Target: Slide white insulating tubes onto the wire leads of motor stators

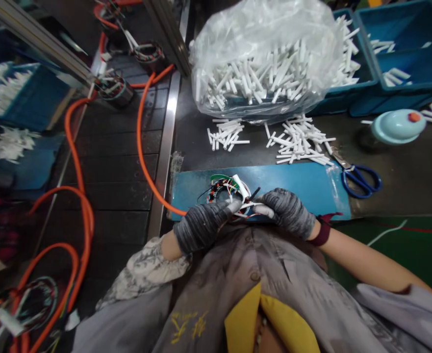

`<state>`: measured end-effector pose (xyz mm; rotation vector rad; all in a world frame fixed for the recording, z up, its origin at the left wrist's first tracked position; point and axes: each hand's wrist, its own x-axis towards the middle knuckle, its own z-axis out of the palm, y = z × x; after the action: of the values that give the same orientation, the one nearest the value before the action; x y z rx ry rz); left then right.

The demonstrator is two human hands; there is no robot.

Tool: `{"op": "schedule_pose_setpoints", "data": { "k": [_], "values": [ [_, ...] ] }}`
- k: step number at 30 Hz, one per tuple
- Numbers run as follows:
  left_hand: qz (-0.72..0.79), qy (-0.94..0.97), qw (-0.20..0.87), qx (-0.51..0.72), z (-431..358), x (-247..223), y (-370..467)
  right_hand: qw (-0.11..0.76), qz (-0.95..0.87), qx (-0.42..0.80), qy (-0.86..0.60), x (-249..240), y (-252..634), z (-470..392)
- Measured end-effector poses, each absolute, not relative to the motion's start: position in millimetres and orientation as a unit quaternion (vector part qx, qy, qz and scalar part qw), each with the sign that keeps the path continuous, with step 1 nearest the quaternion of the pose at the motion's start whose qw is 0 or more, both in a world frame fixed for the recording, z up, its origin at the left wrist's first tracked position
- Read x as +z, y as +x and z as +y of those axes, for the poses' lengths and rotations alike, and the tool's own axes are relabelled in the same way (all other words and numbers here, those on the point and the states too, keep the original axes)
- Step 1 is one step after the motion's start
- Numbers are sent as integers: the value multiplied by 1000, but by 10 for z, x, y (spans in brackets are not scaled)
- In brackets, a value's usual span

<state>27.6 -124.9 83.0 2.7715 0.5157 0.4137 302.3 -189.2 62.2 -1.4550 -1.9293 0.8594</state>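
Note:
A round wired coil assembly [221,191] with a green board edge lies on the blue mat [190,189], close to my body. My left hand [205,223], in a grey glove with pale fingertips, closes on the white wires at the coil's near side. From the right, my right hand [287,211], gloved alike, pinches the wire ends beside the coil. A white sleeve [241,186] and a short black sleeve stand up from the wires between my hands. The exact grip of the fingertips is too small to tell.
Loose white tubes [300,142] lie behind the mat, below a plastic bag [263,54] of tubes. Blue-handled scissors [361,181] and a light-blue lidded container [398,126] are at right. An orange hose [140,142] crosses the conveyor [116,162] at left, near more coils [114,88].

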Motion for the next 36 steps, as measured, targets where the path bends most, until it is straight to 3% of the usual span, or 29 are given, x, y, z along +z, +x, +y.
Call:
{"op": "schedule_pose_setpoints", "data": {
  "k": [3, 5, 12, 17, 19, 23, 25, 30, 36],
  "values": [
    [164, 963, 165, 140, -1231, 780, 262, 279, -632, 511, -511, 639, 2927, -1819],
    [176, 957, 187, 131, -1231, 755, 255, 274, -597, 569, -494, 667, 2898, -1811],
    [210, 965, 125, 95, -1280, 812, 281, 323, -601, 514, -521, 729, 2972, -1843],
    [185, 963, 143, 134, -1306, 877, 273, 301, -615, 546, -482, 742, 2951, -1811],
    [187, 959, 153, 146, -1348, 872, 254, 304, -643, 480, -514, 788, 3066, -1778],
    [237, 955, 122, 132, -1443, 789, 283, 308, -598, 170, -720, 801, 3573, -1596],
    [271, 949, 97, 126, -1463, 752, 364, 270, -595, 85, -752, 731, 3824, -1465],
    [321, 928, 84, 166, -1408, 747, 618, 169, -610, 40, -773, 584, 4058, -1263],
    [301, 904, 208, 222, -1305, 741, 591, 189, -598, 20, -779, 787, 3968, -1483]
  ]
}}
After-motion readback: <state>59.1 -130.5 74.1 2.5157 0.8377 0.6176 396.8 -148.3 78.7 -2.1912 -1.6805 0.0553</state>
